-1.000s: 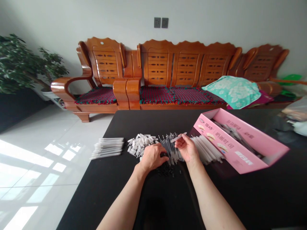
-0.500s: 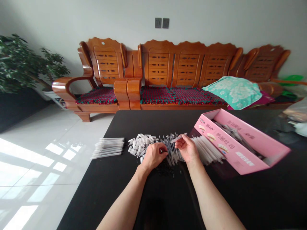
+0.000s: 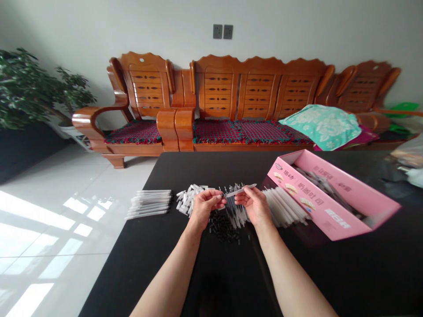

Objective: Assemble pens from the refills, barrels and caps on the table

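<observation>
Pen barrel (image 3: 243, 189) being pinched in right fingers (image 3: 246, 198), raised clear of loose black caps (image 3: 223, 226) below; left fingers (image 3: 215, 197) being held narrow at its tip, grip there unclear.

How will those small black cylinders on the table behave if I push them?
The small black plastic-looking cylinders will probably roll and scatter: they lie loose in a heap on the glossy black tabletop. They are likely light, and fiddly to pinch singly, being tiny beside the right hand.
</observation>
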The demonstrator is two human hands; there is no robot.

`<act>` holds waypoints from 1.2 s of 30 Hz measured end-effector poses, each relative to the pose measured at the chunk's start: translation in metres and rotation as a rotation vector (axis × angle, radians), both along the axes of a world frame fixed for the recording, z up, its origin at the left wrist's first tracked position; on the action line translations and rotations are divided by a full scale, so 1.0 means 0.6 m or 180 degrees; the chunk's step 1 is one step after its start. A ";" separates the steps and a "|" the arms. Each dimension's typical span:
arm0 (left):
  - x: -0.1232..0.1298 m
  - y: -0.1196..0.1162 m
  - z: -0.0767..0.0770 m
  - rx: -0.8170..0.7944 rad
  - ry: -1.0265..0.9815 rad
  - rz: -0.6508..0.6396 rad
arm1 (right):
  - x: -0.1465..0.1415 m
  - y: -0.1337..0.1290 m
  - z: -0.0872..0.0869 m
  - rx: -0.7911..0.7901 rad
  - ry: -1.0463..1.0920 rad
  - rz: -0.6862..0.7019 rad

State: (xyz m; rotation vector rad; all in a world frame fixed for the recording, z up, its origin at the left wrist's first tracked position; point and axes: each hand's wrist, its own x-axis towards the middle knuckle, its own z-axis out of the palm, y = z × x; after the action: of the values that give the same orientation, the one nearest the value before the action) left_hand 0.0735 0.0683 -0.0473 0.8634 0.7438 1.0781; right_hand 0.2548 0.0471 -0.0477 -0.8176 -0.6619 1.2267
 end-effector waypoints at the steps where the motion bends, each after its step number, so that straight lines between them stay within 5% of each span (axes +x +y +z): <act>1: 0.000 -0.001 0.000 -0.0008 -0.0020 -0.0021 | 0.000 0.000 0.000 0.0012 0.0002 -0.0004; 36: -0.002 0.006 -0.001 0.0220 -0.0057 0.0044 | 0.007 0.004 -0.009 0.0133 0.0048 0.0034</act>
State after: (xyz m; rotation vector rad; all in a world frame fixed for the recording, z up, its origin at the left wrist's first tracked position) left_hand 0.0725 0.0716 -0.0482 0.9074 0.7018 1.1279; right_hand 0.2592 0.0495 -0.0531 -0.7704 -0.6782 1.2237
